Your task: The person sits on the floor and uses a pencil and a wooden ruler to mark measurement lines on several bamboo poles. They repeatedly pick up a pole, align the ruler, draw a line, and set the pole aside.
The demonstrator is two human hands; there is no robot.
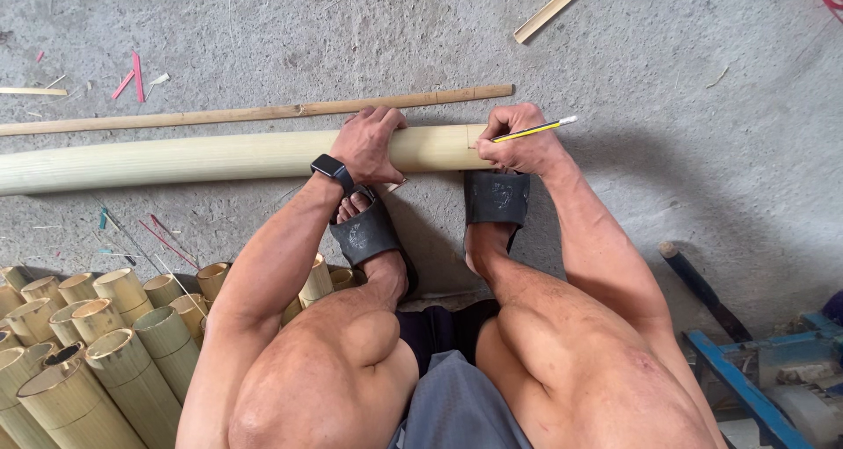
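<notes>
A long, thick, pale bamboo pole (176,158) lies across the concrete floor in front of my feet. My left hand (369,142) grips over the top of it near its right end; a black watch sits on that wrist. My right hand (518,142) rests at the pole's right end and holds a yellow pencil (536,130), whose tip touches the pole near a thin marked line. A thinner bamboo stick (255,113) lies just behind the pole, parallel to it. Both my feet wear black sandals (496,196).
A pile of short cut bamboo tubes (97,335) lies at the lower left. A blue metal frame (746,370) and a dark-handled tool (702,291) sit at the lower right. A wooden slat (558,6) lies at the top, with small scraps at the upper left.
</notes>
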